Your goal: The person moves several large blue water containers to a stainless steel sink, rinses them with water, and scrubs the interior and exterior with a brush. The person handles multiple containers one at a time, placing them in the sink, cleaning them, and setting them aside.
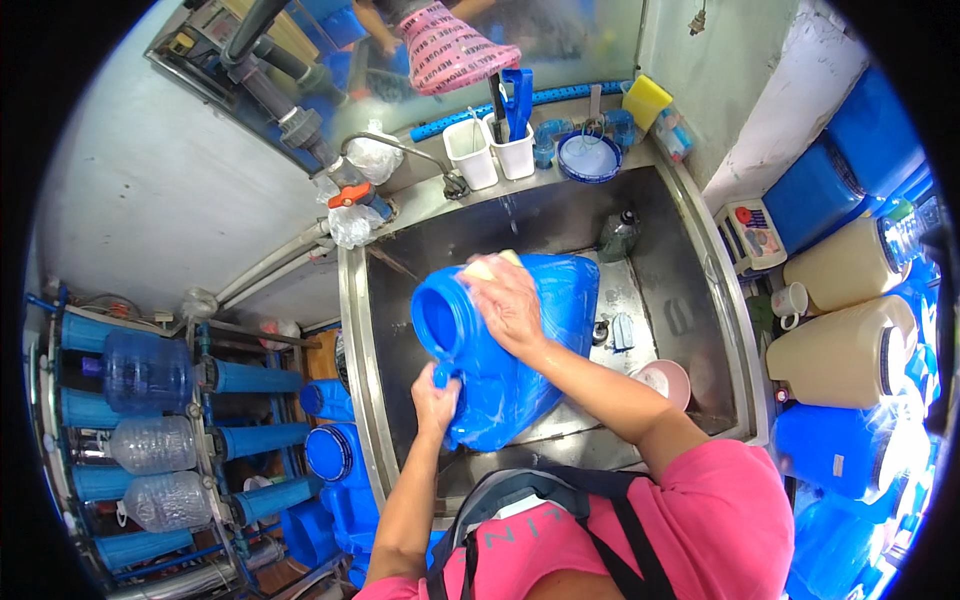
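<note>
A large blue plastic jug (565, 310) lies tilted inside the stainless steel sink (715, 290), its round open mouth facing up and to the left. My left hand (437, 402) is closed round the jug's handle near the mouth. With my right hand (508, 312) I press a yellow sponge (488, 267) against the jug's shoulder beside the neck; the palm hides part of the sponge. Right of the jug, a pink bowl (670, 380) with whitish contents sits in the sink. A clear bottle (620, 232) stands in the far right corner.
A curved metal faucet (400, 143) lets water fall into the sink. White containers (470, 155) holding brushes and a blue-rimmed lid (590, 160) line the back ledge. Beige jugs (840, 352) are stacked at right; a rack with clear bottles (165, 500) stands at left.
</note>
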A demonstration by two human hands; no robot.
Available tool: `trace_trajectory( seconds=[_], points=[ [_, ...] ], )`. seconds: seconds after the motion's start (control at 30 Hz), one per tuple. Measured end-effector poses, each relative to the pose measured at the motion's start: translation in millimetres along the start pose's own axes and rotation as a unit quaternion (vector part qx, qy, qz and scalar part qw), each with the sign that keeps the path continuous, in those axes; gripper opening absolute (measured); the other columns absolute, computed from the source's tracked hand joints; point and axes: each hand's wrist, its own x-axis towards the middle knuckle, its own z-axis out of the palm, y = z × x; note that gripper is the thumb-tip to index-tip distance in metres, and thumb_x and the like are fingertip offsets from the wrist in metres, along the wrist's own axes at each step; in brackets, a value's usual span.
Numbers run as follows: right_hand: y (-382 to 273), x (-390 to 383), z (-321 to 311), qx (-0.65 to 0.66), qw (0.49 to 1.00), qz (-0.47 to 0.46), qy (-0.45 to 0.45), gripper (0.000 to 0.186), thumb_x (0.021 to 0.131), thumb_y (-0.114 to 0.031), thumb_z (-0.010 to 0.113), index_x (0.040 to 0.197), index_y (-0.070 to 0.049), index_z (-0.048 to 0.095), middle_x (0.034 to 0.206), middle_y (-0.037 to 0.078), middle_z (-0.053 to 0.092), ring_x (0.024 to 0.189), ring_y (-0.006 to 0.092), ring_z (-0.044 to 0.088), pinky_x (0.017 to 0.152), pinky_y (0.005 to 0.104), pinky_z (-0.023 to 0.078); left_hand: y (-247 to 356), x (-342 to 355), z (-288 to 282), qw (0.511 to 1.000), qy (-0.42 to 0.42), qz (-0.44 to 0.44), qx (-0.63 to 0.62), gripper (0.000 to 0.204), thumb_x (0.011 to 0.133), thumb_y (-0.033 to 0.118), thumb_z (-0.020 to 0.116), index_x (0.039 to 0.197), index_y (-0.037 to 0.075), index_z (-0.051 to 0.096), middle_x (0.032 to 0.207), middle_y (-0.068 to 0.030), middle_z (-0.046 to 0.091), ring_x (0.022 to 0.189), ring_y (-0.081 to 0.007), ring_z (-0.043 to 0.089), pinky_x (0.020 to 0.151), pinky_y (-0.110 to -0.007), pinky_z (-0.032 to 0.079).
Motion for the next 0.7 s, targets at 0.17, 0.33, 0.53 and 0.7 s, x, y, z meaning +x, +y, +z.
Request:
trace_trajectory(
  seconds=[0.17,0.33,0.53,0.7],
  points=[
    [6.7,38.3,-51.3,0.173,0.962,-0.012,-0.212,0.025,0.086,-0.026,0.059,0.106,-0.015,0.069,0.114,0.008,0.064,0.109,0.0252,0.057,0.098,0.0401,0.041,-10.1,-37.4,-24.2,0.987,-0.121,-0.104,-0.033,0.018,0.072,0.011,0.069,0.088,0.003,0.068,0.076,-0.0046,0.068,0.066,-0.0096,0.059,0.063,-0.028,0.048],
    [-10.5,28.6,-37.9,-0.081,0.973,0.085,-0.201,0.030,0.091,-0.029,0.044,0.102,-0.013,0.067,0.103,0.014,0.064,0.103,0.0308,0.057,0.088,0.0441,0.043,-26.3,-50.6,-26.1,0.984,-0.148,-0.095,0.038,0.009,0.073,0.014,0.071,0.076,0.005,0.069,0.071,-0.0039,0.069,0.064,-0.0104,0.062,0.063,-0.030,0.050],
    [-10.5,-26.8,-28.2,0.193,0.939,-0.092,-0.268,0.029,0.092,-0.023,0.050,0.118,-0.017,0.063,0.128,0.011,0.055,0.122,0.0294,0.048,0.104,0.0412,0.034,-54.3,-58.8,-37.3,0.981,-0.126,-0.096,0.112,0.015,0.071,0.017,0.071,0.070,0.003,0.068,0.070,-0.0101,0.069,0.064,-0.0147,0.065,0.061,-0.033,0.050],
    [92.1,-32.0,-80.8,-0.106,0.971,0.212,-0.040,0.027,0.091,-0.017,0.049,0.110,-0.013,0.067,0.105,0.014,0.066,0.103,0.0281,0.059,0.088,0.0390,0.048,-74.3,-70.6,-43.7,0.977,-0.132,-0.135,0.097,0.016,0.070,0.018,0.071,0.074,0.003,0.069,0.076,-0.0135,0.070,0.071,-0.0207,0.068,0.065,-0.036,0.050]
  ],
)
